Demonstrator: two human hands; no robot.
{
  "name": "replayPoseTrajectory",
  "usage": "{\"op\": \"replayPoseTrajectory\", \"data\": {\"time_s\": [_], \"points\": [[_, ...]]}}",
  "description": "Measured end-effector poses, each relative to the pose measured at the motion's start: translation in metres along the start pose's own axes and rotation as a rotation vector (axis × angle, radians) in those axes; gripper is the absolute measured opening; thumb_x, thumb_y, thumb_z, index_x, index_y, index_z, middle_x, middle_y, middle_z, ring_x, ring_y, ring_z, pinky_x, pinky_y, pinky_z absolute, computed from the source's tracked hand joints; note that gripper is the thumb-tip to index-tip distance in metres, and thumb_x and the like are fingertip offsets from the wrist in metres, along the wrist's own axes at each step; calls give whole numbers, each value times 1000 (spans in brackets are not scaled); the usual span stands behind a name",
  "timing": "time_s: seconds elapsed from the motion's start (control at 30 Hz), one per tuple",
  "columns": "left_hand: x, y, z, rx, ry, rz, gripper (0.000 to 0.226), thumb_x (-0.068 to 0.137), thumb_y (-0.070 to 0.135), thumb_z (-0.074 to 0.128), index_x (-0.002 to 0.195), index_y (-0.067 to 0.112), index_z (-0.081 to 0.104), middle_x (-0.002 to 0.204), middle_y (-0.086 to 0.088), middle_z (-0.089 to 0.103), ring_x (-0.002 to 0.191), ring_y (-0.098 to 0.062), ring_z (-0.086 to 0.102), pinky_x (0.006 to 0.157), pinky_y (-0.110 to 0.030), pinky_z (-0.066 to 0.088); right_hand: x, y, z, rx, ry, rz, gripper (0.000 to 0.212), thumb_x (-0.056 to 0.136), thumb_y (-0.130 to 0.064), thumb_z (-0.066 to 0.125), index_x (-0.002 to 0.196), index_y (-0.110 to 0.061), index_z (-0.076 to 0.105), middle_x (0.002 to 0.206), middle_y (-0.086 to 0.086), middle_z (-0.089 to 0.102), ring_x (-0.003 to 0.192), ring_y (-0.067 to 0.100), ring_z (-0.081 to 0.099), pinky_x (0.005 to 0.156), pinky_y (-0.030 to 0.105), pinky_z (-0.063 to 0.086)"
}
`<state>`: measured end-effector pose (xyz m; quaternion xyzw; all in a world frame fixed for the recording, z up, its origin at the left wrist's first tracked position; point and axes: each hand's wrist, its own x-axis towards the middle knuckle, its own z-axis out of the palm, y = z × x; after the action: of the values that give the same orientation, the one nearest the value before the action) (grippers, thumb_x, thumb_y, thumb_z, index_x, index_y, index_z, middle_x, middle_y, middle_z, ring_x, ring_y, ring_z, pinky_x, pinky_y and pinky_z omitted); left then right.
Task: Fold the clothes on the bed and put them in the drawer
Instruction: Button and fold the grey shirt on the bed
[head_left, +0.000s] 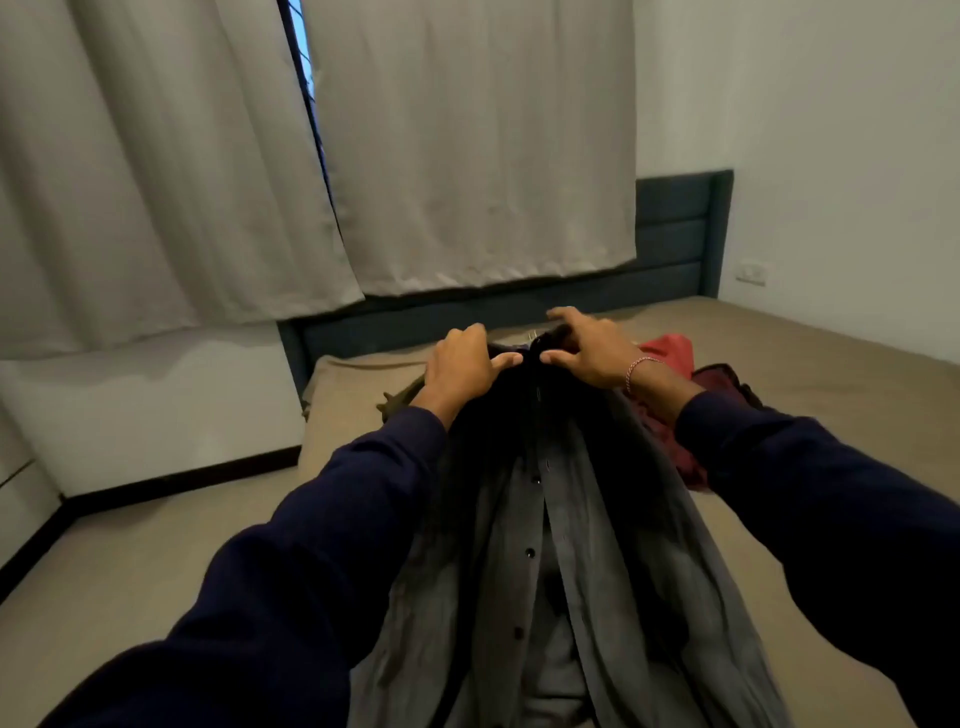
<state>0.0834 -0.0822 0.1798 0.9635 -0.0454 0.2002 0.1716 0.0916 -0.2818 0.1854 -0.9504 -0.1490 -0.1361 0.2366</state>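
2 hands meet at the far end of the garment: the left hand (460, 364) and the right hand (587, 348) sit almost thumb tip to thumb tip, each with fingers curled over the top edge of a grey button-up shirt (561, 545) and pinching it at what looks like the collar, 1 hand on either side of the button line. From that grip the shirt's long axis runs straight back toward the person, between the 2 forearms in dark blue sleeves (322, 545), with 4 or so dark buttons down the middle and the front panels spreading wider the nearer they come to the body; the hem is out of view at the bottom edge. Neither hand is clearly nearer to the cloth, since both already hold it, so the coming move, as I judge it, turns on drawing the 2 grips apart sideways to spread the shoulders and lay the shirt flat on the bed (805, 364) below. Just right of the right wrist, which wears a thin bracelet (636, 370), lies a red garment (670, 353) beside a darker maroon one (722, 379); just left of the left wrist an olive-green piece (400, 400) peeks out. Beyond the hands stand a dark headboard (675, 223) and pale curtains (467, 156). No drawer is in view, and no brand, label or legible writing shows anywhere.
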Motion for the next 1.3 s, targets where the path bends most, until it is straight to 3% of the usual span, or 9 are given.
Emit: {"op": "replayPoseTrajectory", "data": {"time_s": [0.13,0.27,0.4,0.63,0.87,0.97,1.13,1.2,1.3], "points": [[-3,-18,76,-219,-377,-28,91,95,38,67,161,17,8,148,-15,51,136,-33,48,107,-38,42,-12,46,63,24,-339,-19,87,101,-26,58,160,-32,-6,150,19,47,131,38,51,110,40,41],[-46,-44,133,-249,-501,-52,66,92,28,72,147,9,43,137,-13,61,126,-30,58,100,-35,46,-50,78,121,86,-401,86,70,99,-23,62,158,-16,25,143,16,55,129,32,54,110,38,41],[-108,-65,175,-152,-630,-68,32,85,36,78,104,12,70,99,-6,70,98,-24,68,77,-32,51,-101,91,161,89,-439,146,34,92,-31,73,118,-14,61,120,9,67,107,24,65,87,31,50],[-227,-73,190,126,-864,-15,53,71,58,82,80,15,53,82,-4,60,80,-23,63,68,-37,52,-226,79,193,-226,-634,324,54,75,-67,74,81,-18,53,81,1,57,75,17,56,65,31,47],[-274,-63,167,236,-816,42,44,82,46,75,97,12,52,101,-10,59,96,-30,62,80,-39,48,-284,54,191,-334,-709,346,49,88,-45,71,120,-13,53,122,10,57,109,28,59,88,35,48],[-276,-56,156,93,-845,-27,38,90,38,69,68,12,52,69,-6,62,76,-31,70,68,-35,57,-282,48,183,-207,-617,374,14,92,-26,67,96,-14,61,96,9,61,91,24,63,76,29,51],[-270,-44,149,-398,-718,-269,26,92,21,69,72,6,62,69,-20,71,59,-30,71,62,-39,63,-265,29,170,219,-231,447,16,90,-22,73,79,-11,69,74,7,68,67,13,63,64,26,55],[-262,-31,145,-669,-548,-325,15,95,15,67,84,7,60,66,-15,66,50,-21,61,52,-33,56,-252,22,164,480,-91,405,10,93,-18,70,101,-11,70,92,11,73,77,13,65,65,20,53],[-259,-23,142,-809,-434,-221,11,100,13,61,107,19,66,71,-1,65,54,-6,55,51,-23,48,-245,18,162,716,-283,222,62,99,-10,61,154,-17,34,141,1,53,126,12,53,93,16,50]]}}
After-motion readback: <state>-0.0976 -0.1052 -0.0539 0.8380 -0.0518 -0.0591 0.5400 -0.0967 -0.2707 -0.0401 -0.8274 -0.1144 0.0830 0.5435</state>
